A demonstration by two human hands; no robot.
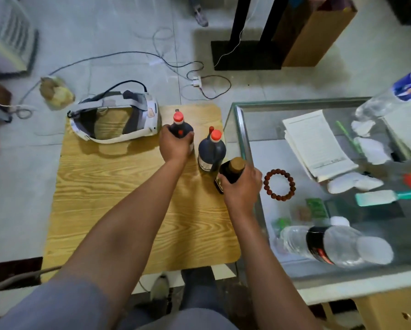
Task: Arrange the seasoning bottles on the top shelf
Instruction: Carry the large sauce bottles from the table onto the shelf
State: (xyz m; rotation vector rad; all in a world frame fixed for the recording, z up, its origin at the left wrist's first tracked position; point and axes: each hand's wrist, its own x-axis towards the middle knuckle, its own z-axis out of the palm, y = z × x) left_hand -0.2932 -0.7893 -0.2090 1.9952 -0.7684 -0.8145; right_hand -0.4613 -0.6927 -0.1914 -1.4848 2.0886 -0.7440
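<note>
Dark red-capped seasoning bottle (181,129) upright in my left hand (176,145); gold-capped dark bottle (231,172) gripped by my right hand (241,186), both flanking the free red-capped bottle (211,151).

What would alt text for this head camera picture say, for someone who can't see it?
Over a light wooden tabletop, a person's left hand grips a dark red-capped bottle and the right hand grips a dark brown-capped bottle; another dark red-capped bottle stands between them.

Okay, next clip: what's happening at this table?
A person stands over a wooden shelf top, each hand gripping a dark bottle. The left hand holds a red-capped bottle; the right hand holds a brown-capped bottle. A third red-capped bottle stands untouched between them.
</note>
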